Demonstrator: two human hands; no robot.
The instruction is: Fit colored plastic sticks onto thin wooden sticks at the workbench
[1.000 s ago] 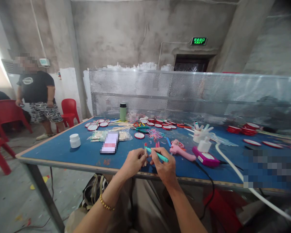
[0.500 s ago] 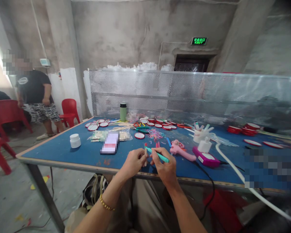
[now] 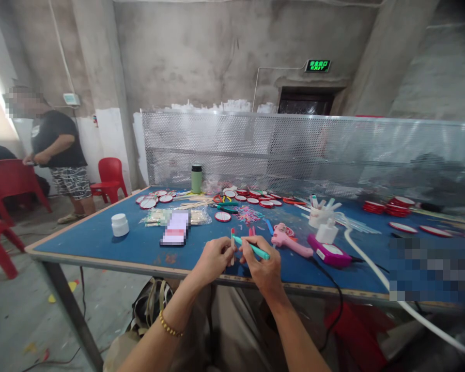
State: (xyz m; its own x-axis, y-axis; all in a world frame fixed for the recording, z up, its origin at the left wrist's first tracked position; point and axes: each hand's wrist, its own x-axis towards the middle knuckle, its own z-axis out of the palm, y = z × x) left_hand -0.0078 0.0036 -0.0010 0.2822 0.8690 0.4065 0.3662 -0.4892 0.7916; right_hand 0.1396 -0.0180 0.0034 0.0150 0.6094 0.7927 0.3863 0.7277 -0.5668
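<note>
My left hand [image 3: 213, 259] pinches a small wooden stick [image 3: 233, 247] upright near the table's front edge; its top end is red. In my right hand [image 3: 267, 268] is a teal marker pen [image 3: 260, 251], gripped as for writing, its tip against or very close to the stick's upper part. Just beyond my right hand lie a pink marker cap or pen [image 3: 251, 231], partly hidden, and a pink glue gun [image 3: 290, 242]. A pile of small pink and blue pieces [image 3: 248, 214] lies farther back.
On the blue table [image 3: 139, 253] are a phone [image 3: 176, 228], a white jar [image 3: 120, 225], a green bottle [image 3: 196, 179], red-rimmed discs [image 3: 222, 217], a purple device [image 3: 329, 251] and a cup of sticks [image 3: 318, 216]. A white cable [image 3: 372, 274] crosses the right side. A person [image 3: 64, 150] stands far left.
My hands, the stick and the marker stay almost where they were. The person at the far left has turned and raised their forearms.
</note>
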